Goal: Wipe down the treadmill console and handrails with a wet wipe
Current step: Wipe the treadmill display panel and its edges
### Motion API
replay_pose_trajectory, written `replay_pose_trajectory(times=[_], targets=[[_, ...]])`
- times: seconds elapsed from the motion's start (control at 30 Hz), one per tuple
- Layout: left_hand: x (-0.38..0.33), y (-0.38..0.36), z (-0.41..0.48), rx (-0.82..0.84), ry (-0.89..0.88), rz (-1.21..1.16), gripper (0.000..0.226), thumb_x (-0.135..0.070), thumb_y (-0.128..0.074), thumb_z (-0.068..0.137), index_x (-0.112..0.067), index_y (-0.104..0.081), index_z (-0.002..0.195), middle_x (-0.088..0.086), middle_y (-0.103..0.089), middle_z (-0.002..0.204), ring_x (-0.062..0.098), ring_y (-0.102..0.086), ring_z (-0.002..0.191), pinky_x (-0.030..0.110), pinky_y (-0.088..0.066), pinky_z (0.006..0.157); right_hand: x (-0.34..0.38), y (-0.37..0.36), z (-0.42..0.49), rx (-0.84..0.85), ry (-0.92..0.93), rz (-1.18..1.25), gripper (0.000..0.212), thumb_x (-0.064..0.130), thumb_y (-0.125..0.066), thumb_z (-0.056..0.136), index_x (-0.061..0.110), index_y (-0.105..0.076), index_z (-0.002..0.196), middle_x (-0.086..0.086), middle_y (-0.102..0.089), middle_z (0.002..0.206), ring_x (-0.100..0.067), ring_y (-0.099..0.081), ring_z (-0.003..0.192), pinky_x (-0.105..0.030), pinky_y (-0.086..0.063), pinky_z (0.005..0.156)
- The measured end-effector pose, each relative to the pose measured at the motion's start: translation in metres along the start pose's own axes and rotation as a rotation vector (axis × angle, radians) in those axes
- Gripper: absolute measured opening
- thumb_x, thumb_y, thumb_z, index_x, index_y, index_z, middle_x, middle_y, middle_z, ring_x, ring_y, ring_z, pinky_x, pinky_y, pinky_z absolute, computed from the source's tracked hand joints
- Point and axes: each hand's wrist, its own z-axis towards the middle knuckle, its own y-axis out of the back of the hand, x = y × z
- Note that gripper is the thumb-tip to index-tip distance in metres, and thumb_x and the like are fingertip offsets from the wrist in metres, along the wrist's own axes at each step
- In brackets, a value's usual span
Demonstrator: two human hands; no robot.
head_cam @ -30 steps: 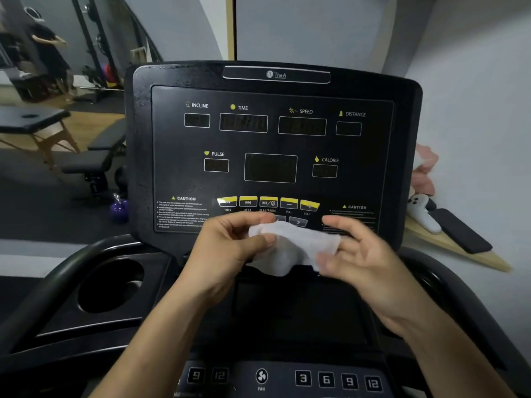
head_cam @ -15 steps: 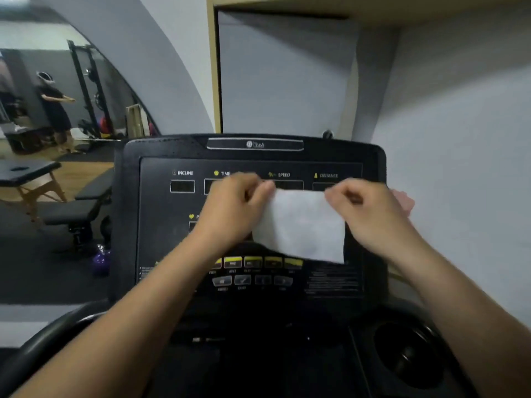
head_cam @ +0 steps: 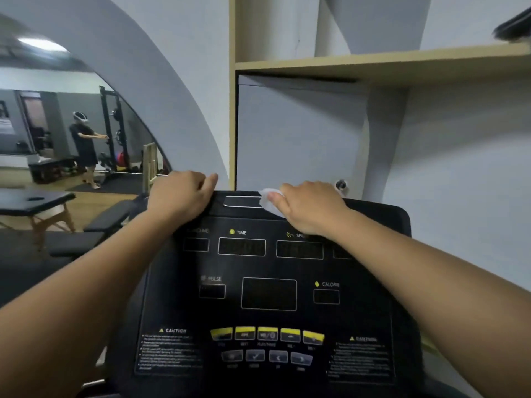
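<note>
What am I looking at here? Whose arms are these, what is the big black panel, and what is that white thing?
There is no robot here. These are a person's bare arms, seen from a single camera worn on their head, which looks forward and down.

The black panel is a treadmill console. It has dark display windows labelled TIME and CALORIE and a row of yellow buttons.

The left hand grips the console's top edge near its left corner. The right hand holds a white wet wipe pressed against that top edge, so the wiping seems to be happening there.

To the left, an arched mirror shows a gym room. Above the console is a wooden shelf.
</note>
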Motion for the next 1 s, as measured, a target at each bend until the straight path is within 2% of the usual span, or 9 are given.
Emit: replay_pose_trajectory(times=[0.13,0.3,0.37,0.43,0.53,0.67,0.8,0.9,1.0], targets=[[0.025,0.004,-0.001,0.046,-0.066,-0.018,0.063,-0.049,-0.031,0.102,-0.009,-0.060,0.064,0.018,-0.063,0.077,0.038,-0.062,0.085,0.035,-0.036,0.067,0.060,0.003,0.039,-0.041,0.128,0.022,0.060,0.056,-0.013,0.100,0.017,-0.056,0.112,-0.010,-0.065,0.099,-0.030,-0.057,0.086,-0.036,-0.035,0.065],[0.061,0.007,0.020,0.016,0.045,-0.862,0.050,-0.045,-0.036,0.097,-0.014,-0.073,0.085,0.003,-0.074,0.089,0.020,-0.068,0.091,0.039,-0.049,0.092,0.148,0.007,0.089,0.019,0.198,0.114,0.047,0.052,-0.035,0.096,0.021,-0.052,0.126,-0.009,-0.061,0.111,-0.032,-0.061,0.101,-0.036,-0.040,0.069],[0.072,0.009,0.024,0.002,-0.009,-0.828,0.049,-0.045,-0.037,0.095,-0.015,-0.073,0.083,0.002,-0.074,0.088,0.020,-0.067,0.092,0.041,-0.048,0.094,0.174,0.007,0.097,0.004,0.206,0.144,0.051,0.049,-0.043,0.094,0.021,-0.044,0.137,-0.007,-0.055,0.131,-0.029,-0.057,0.114,-0.036,-0.044,0.079],[0.079,0.010,0.025,-0.029,-0.035,-0.756,0.048,-0.046,-0.039,0.095,-0.016,-0.073,0.079,0.001,-0.074,0.085,0.020,-0.068,0.088,0.041,-0.050,0.091,0.183,0.003,0.099,-0.040,0.235,0.133,0.049,0.051,-0.042,0.095,0.021,-0.050,0.132,-0.007,-0.060,0.125,-0.027,-0.059,0.110,-0.034,-0.041,0.076],[0.084,0.007,0.023,-0.046,-0.021,-0.751,0.048,-0.038,-0.038,0.102,-0.012,-0.073,0.081,0.005,-0.073,0.083,0.021,-0.069,0.082,0.033,-0.052,0.079,0.151,-0.004,0.083,-0.105,0.242,0.058,0.048,0.059,-0.031,0.095,0.025,-0.056,0.117,-0.006,-0.067,0.104,-0.030,-0.063,0.093,-0.034,-0.032,0.064],[0.084,-0.010,0.017,0.036,0.060,-0.897,0.057,-0.053,-0.031,0.100,-0.018,-0.074,0.082,0.000,-0.075,0.084,0.025,-0.070,0.086,0.042,-0.051,0.091,0.040,-0.009,0.024,-0.077,0.056,-0.029,0.051,0.065,-0.020,0.093,0.026,-0.051,0.095,-0.004,-0.068,0.091,-0.029,-0.061,0.082,-0.034,-0.036,0.062],[0.083,-0.008,0.021,0.173,0.081,-1.063,0.064,-0.064,-0.022,0.095,-0.026,-0.072,0.088,-0.002,-0.076,0.094,0.031,-0.069,0.093,0.048,-0.047,0.096,-0.049,-0.008,-0.040,-0.073,-0.176,-0.111,0.042,0.054,-0.023,0.096,0.021,-0.048,0.088,-0.003,-0.064,0.078,-0.033,-0.062,0.074,-0.038,-0.047,0.065],[0.087,-0.003,0.019,0.199,0.102,-1.203,0.067,-0.060,-0.016,0.099,-0.019,-0.069,0.097,0.005,-0.075,0.100,0.032,-0.069,0.096,0.048,-0.047,0.096,-0.044,-0.012,-0.038,-0.129,-0.195,-0.167,0.042,0.049,-0.018,0.098,0.020,-0.046,0.086,-0.004,-0.062,0.072,-0.033,-0.057,0.064,-0.038,-0.047,0.061],[0.091,-0.007,0.016,0.184,0.107,-1.247,0.068,-0.057,-0.018,0.101,-0.012,-0.069,0.095,0.012,-0.075,0.097,0.034,-0.069,0.095,0.046,-0.047,0.096,0.013,-0.014,-0.002,-0.177,-0.072,-0.147,0.043,0.050,-0.013,0.095,0.020,-0.040,0.082,-0.006,-0.064,0.076,-0.030,-0.051,0.061,-0.034,-0.035,0.056]])
